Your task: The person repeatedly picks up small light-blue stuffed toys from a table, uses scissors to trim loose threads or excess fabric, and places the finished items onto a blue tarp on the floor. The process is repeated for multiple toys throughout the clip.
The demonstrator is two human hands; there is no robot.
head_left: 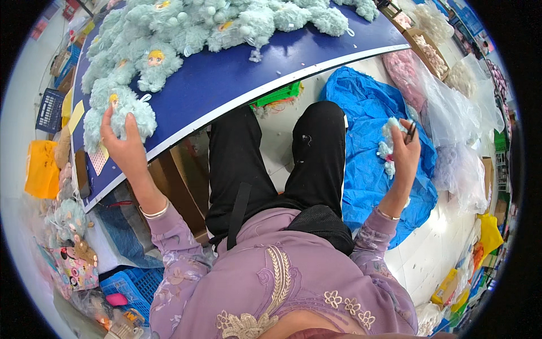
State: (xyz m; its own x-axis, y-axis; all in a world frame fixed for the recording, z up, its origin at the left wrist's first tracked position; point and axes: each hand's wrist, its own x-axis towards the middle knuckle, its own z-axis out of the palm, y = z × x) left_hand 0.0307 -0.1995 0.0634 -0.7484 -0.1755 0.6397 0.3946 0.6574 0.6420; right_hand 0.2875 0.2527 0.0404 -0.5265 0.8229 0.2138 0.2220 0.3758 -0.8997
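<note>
Light blue fluffy plush dolls (197, 25) lie heaped across the blue tabletop (237, 79), some showing small faces with yellow hair. At the heap's near left end, my left hand (121, 144) rests against a plush doll (138, 113); thumb and fingers are spread apart on its fur. Out to the right, above a blue sheet, my right hand (405, 147) is closed on a small light blue plush piece (388, 141) with a dark pink spot. A small black tool (411, 131), its kind unclear, sticks up from the same hand.
The table's white edge (265, 93) curves in front of my knees. A crumpled blue plastic sheet (361, 169) covers floor at right, beside clear bags (457, 118) and a box of pink pieces (429, 53). Lower left stands a blue crate (138, 288).
</note>
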